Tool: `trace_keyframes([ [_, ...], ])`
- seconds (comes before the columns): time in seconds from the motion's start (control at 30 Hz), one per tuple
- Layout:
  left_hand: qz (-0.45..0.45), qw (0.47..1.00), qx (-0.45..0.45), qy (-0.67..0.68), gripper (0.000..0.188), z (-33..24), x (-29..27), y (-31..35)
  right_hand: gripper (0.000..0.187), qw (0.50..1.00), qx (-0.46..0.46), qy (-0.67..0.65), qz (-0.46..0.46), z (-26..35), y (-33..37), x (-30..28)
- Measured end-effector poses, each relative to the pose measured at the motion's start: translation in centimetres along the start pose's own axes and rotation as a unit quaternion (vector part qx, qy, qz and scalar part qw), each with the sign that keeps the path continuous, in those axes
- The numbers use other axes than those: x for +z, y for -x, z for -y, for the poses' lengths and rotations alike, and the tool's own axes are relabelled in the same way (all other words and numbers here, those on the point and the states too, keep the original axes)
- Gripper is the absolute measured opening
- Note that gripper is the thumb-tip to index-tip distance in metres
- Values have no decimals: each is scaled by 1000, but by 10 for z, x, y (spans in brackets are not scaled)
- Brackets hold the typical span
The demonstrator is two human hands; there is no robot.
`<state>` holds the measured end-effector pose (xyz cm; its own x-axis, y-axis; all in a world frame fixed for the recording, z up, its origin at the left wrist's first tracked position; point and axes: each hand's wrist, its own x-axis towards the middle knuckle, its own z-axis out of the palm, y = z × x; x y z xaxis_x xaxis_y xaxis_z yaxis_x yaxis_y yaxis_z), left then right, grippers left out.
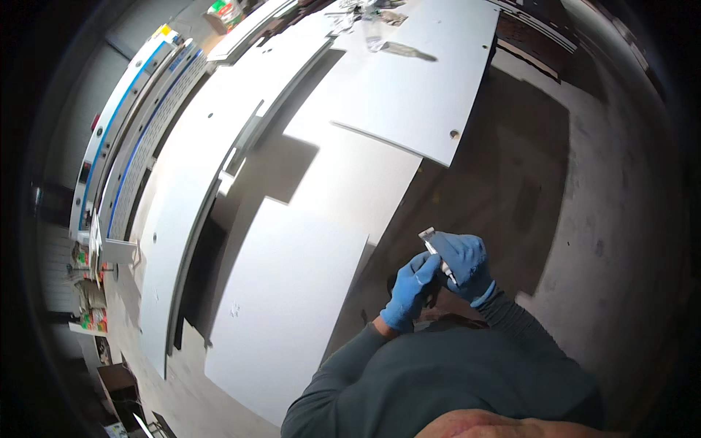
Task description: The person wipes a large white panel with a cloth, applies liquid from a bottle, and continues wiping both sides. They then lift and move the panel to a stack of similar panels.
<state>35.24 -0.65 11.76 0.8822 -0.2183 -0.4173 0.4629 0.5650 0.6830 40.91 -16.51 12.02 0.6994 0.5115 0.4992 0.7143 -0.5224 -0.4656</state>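
I watch the nearest thing first, right of centre low in the frame: a small pale tube (436,250), slanted between two blue-gloved hands. The left hand (409,293) has its fingers drawn in against one side; the right hand (469,261) curls its fingers over the other. Neither is spread wide; how hard they press I cannot tell. Too firm a squeeze could, I judge, spurt the contents over the gloves; too loose a hold could drop the tube toward the shaded floor (511,168). Beyond the left forearm, the white panel (285,285) at lower centre could get bumped by a swinging elbow. Farthest, at the top, a clear bottle (372,33) might topple if its worktop (438,87) were jolted.
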Motion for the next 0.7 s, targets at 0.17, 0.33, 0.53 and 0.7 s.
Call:
trace_keyframes([
  [0.17,27,999,-39,21,35,-1,6,-70,59,992,118,45,19,-33,4,-4],
  [0.33,36,999,-41,-5,28,16,36,-200,71,985,165,46,32,-149,-10,-28],
  [0.53,-9,997,-33,62,26,6,126,-371,73,977,185,-1,105,-326,-37,-103],
  [0.7,-53,994,7,93,39,-25,161,-486,64,981,155,-3,117,-444,-93,-141],
])
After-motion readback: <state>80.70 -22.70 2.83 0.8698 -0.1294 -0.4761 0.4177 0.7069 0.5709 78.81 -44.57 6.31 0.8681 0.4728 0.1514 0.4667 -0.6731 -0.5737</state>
